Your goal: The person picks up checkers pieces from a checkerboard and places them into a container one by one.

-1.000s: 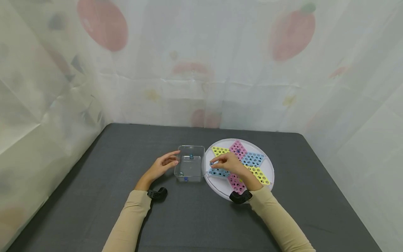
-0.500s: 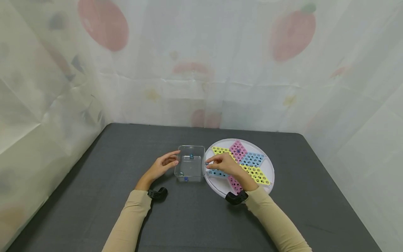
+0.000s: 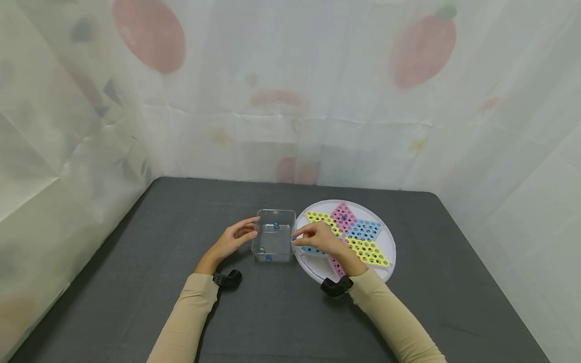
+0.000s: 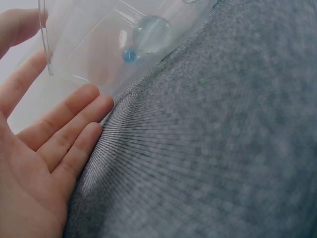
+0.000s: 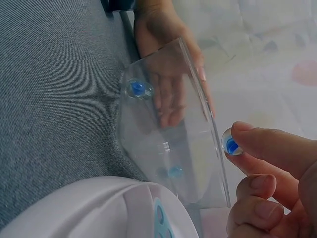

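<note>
My right hand [image 3: 323, 238] has a clear marble [image 5: 231, 143] with a blue core pinched between thumb and fingertip, the other fingers curled in underneath. It sits right at the right-hand wall of the clear plastic box [image 3: 290, 222], about 9 o'clock off the round white game board [image 3: 388, 237]. The board has pink, yellow and blue hole-grids laid out like a star. My left hand [image 3: 233, 238] is at 9 o'clock of the box, fingers straight and relaxed, fingertips against its left wall, not gripping anything. Inside the box I can spot a few marbles [image 3: 275, 225] on the bottom. Everything's on the dark grey tablecloth [image 3: 181, 212], with the printed curtain [image 3: 290, 91] off at 12 o'clock.
</note>
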